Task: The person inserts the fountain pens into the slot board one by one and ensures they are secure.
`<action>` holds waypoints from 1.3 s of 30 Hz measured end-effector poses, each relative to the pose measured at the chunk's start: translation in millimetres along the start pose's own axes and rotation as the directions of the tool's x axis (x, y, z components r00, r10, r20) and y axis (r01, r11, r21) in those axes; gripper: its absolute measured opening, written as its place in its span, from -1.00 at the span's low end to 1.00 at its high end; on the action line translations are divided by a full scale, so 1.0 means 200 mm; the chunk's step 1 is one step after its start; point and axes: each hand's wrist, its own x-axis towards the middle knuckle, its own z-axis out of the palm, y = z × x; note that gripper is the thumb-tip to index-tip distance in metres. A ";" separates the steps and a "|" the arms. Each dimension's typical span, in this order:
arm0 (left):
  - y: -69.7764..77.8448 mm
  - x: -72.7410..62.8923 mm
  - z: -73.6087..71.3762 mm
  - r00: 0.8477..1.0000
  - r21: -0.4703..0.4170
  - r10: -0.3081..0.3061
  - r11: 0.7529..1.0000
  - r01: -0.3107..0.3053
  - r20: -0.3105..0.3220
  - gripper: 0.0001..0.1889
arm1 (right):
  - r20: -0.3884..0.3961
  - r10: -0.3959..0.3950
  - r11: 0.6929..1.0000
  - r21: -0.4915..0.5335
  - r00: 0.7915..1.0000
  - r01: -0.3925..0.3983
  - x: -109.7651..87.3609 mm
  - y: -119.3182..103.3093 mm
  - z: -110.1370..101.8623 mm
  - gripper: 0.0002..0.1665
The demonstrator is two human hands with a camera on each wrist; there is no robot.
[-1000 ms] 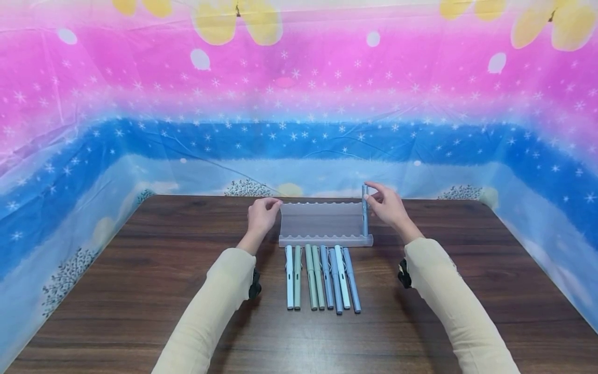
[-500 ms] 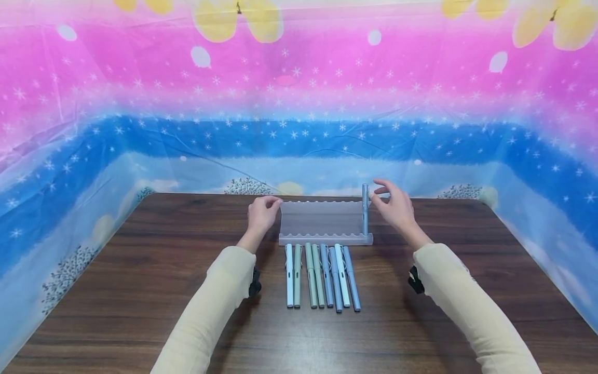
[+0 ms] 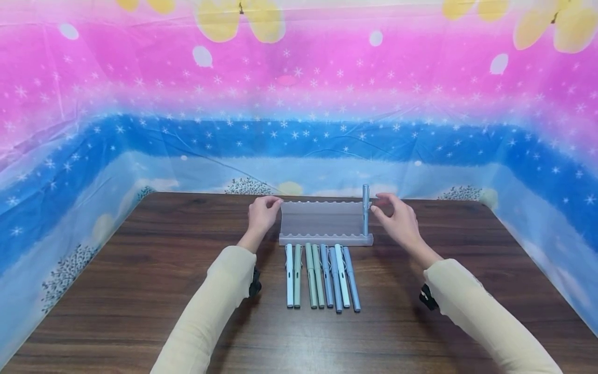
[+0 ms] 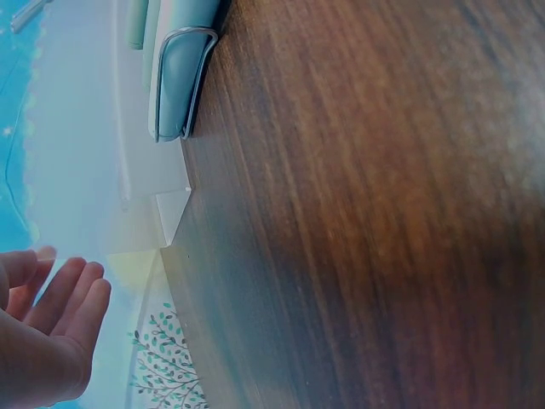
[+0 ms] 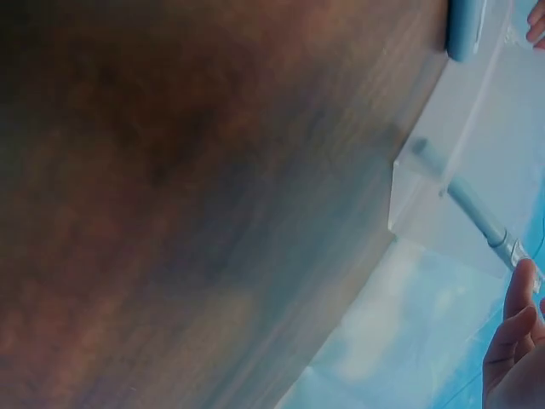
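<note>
A clear plastic pen rack [image 3: 322, 240] with scalloped edges stands tilted on the table. At its upper left corner, my left hand [image 3: 261, 214] pinches the edge between thumb and fingers. A light-blue pen [image 3: 366, 210] stands in the rack's rightmost slot, its clear-tipped cap above the top edge. My right hand [image 3: 396, 221] is beside that pen and the rack's upper right corner, thumb and index finger apart. In the right wrist view a fingertip overlaps the pen's cap. Several capped pens [image 3: 313, 278] in pale blue, green and blue lie in a row before the rack.
The dark wood table [image 3: 187, 280] extends to both sides of the rack. Behind it and along the sides hangs a pink and blue cloth [image 3: 299, 140] with a snowflake print, close to the table's back edge.
My right hand has let go of the light-blue pen, moved off to the right and then lowered a little. The pen stays upright in its slot; my left hand has kept its place.
</note>
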 end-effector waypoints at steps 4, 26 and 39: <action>0.00 0.00 0.00 1.000 -0.006 -0.006 1.000 0.006 0.004 -0.75 | 0.036 -0.001 1.000 0.014 0.999 0.000 -0.04 -0.01 0.00 -0.59; 0.00 0.00 0.00 1.000 -0.013 -0.001 1.000 0.001 0.011 -0.75 | 0.430 0.139 0.978 0.083 0.892 -0.192 -0.17 -0.11 0.06 -0.58; 0.00 0.00 0.00 1.000 0.010 0.002 1.000 -0.002 -0.001 -0.75 | 0.549 0.227 0.953 0.047 0.805 -0.300 -0.19 -0.14 0.12 -0.60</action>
